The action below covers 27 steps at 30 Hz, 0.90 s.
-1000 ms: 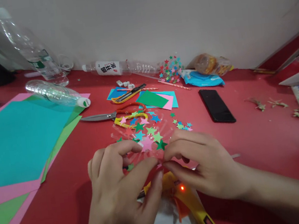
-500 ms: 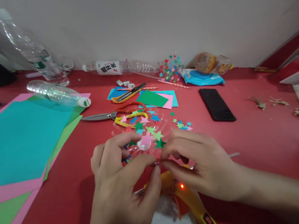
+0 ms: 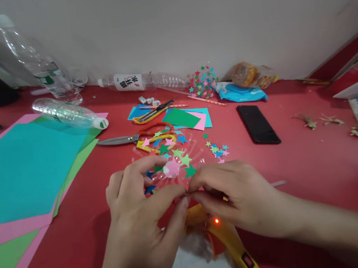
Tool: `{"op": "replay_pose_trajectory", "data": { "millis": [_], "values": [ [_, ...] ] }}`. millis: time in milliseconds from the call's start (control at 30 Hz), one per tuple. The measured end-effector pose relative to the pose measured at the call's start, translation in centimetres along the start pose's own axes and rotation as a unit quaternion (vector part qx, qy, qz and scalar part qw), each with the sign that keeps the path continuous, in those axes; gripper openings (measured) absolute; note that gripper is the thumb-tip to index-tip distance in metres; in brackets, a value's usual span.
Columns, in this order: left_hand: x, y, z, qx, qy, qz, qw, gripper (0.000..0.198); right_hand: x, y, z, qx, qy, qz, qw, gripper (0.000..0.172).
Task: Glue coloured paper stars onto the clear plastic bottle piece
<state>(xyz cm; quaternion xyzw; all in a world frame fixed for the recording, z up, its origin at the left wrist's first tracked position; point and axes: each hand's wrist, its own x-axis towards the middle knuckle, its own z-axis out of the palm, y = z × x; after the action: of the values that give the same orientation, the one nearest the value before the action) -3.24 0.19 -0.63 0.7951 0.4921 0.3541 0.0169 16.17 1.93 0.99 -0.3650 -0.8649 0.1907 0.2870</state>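
Observation:
Both hands pinch the near edge of a clear plastic piece (image 3: 172, 161) covered with small coloured paper stars. My left hand (image 3: 142, 209) grips it from the left with thumb and fingers closed. My right hand (image 3: 233, 195) pinches it from the right, fingertips meeting the left hand's. The piece is tilted up off the red table (image 3: 302, 170). Just below the hands lies a yellow glue gun (image 3: 228, 242) with a red light lit.
Large teal, pink and green paper sheets (image 3: 22, 172) lie at left. Scissors (image 3: 127, 138), a utility knife (image 3: 153, 112), loose stars (image 3: 215, 149), a black phone (image 3: 258, 124), empty plastic bottles (image 3: 67, 114) and a blue packet (image 3: 241, 93) lie beyond, near the wall.
The starred plastic piece has been tilted and drawn slightly toward me. The fingertips of both hands have closed together at its near edge.

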Motion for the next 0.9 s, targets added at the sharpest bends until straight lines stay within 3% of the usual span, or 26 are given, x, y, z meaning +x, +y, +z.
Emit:
{"op": "replay_pose_trajectory", "data": {
  "millis": [300, 700, 900],
  "values": [
    [0.1, 0.1, -0.1, -0.008, -0.016, 0.004, 1.000, 0.012, 0.1, 0.0, 0.2, 0.012, 0.005, 0.008, 1.000, 0.007],
    [0.3, 0.6, -0.6, -0.001, 0.009, 0.007, 1.000, 0.012, 0.2, 0.0, 0.2, 0.006, -0.025, 0.055, 0.998, 0.008],
    [0.3, 0.2, -1.8, -0.018, 0.045, -0.050, 0.998, 0.016, 0.3, -0.1, -0.1, -0.009, -0.077, 0.066, 0.995, 0.015]
  ]
}}
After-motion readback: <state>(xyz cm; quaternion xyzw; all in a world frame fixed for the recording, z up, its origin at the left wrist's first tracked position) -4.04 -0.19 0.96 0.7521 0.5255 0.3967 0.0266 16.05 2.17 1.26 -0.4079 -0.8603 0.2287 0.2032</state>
